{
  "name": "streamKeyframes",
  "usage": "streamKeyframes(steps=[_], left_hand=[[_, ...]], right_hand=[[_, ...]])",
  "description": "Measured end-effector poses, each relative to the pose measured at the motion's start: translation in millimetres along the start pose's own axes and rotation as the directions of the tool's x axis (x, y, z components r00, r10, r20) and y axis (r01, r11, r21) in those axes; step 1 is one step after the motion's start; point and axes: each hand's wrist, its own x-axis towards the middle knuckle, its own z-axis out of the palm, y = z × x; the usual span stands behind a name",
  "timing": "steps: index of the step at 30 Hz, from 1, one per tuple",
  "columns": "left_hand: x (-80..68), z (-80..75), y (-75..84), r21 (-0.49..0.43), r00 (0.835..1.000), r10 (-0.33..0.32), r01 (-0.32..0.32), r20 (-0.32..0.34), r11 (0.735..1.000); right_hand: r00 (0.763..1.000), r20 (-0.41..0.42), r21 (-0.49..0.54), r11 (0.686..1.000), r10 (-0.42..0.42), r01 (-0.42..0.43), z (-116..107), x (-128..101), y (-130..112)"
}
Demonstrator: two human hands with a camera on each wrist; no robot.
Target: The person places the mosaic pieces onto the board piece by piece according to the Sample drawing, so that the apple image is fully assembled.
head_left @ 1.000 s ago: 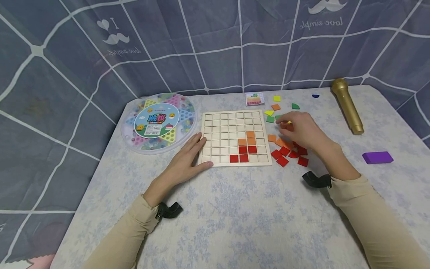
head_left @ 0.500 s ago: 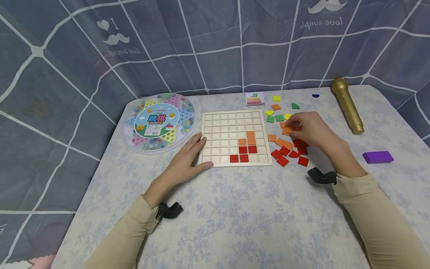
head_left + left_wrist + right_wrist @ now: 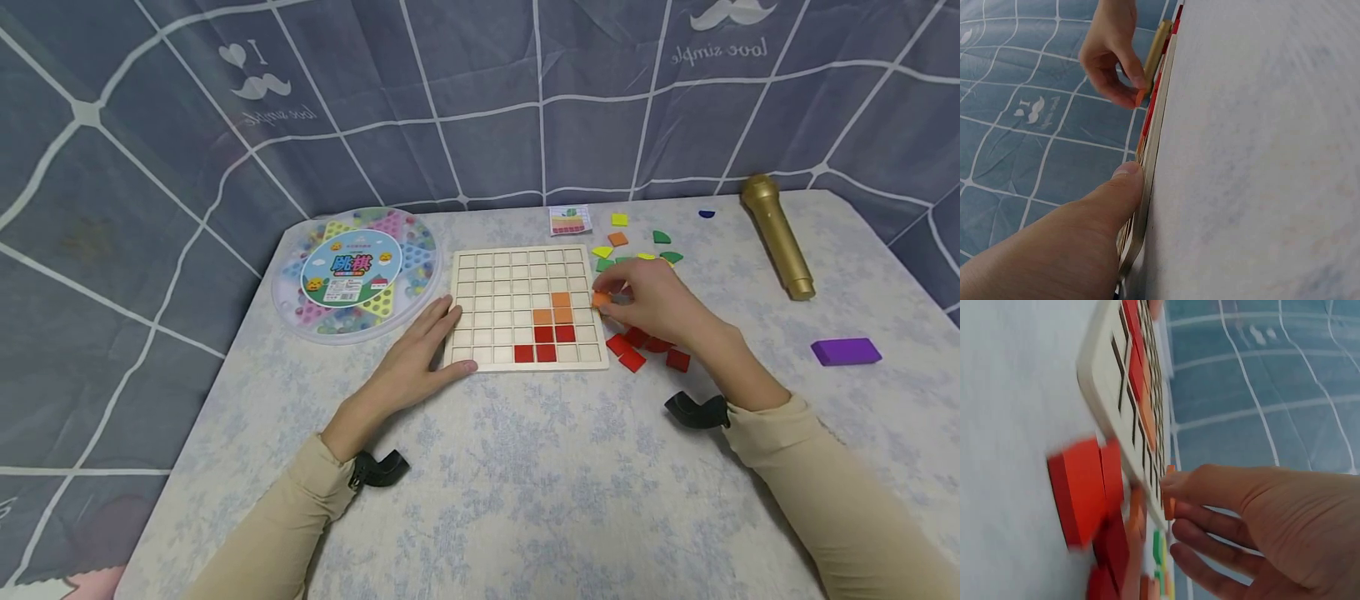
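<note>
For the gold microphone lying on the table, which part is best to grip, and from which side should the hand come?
Grip the microphone around the middle of its straight handle, coming from above with fingers across its width. It lies flat with its long axis running away from the person, the rounded head at the far end, and the cloth on both sides looks free. The right hand is probably closer to it.

one wooden grid board [image 3: 517, 283], five red tiles [image 3: 543, 334] and three orange tiles [image 3: 560, 299] in it, one gold microphone [image 3: 776, 235], one purple block [image 3: 843, 351], two hands [image 3: 416, 354]

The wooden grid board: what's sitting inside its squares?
Inside the wooden grid board lie three orange tiles above four red tiles; other cells look bare. The left hand covers its left edge.
</note>
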Motion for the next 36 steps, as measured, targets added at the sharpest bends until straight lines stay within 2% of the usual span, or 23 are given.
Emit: streamKeyframes(steps=[8, 19, 25, 31, 36], left_hand=[[-0.5, 0.0, 1.9, -0.002, 1.0, 0.002, -0.002, -0.004, 1.0], [0.0, 0.3, 2.7, -0.005, 1.0, 0.004, -0.004, -0.008, 1.0], [-0.1, 0.8, 2.0, -0.008, 1.0, 0.005, -0.005, -0.011, 1.0], [0.1, 1.0, 1.9, -0.005, 1.0, -0.001, 0.001, -0.01, 1.0], [0.0, 0.4, 2.7, -0.008, 1.0, -0.005, 0.005, -0.008, 1.0]], right_hand=[[0.992, -0.031, 0.048, 0.991, -0.121, 0.122, 20, 3, -21], [0.972, -0.116, 0.025, 0.978, -0.203, 0.208, 39, 7, -24], [0.973, -0.054, 0.021, 0.974, -0.225, 0.227, 41, 7, -25], [0.96, 0.02, -0.027, 0.96, -0.278, 0.279, 40, 7, -25], [0.958, 0.083, -0.048, 0.959, -0.276, 0.28, 41, 6, -26]])
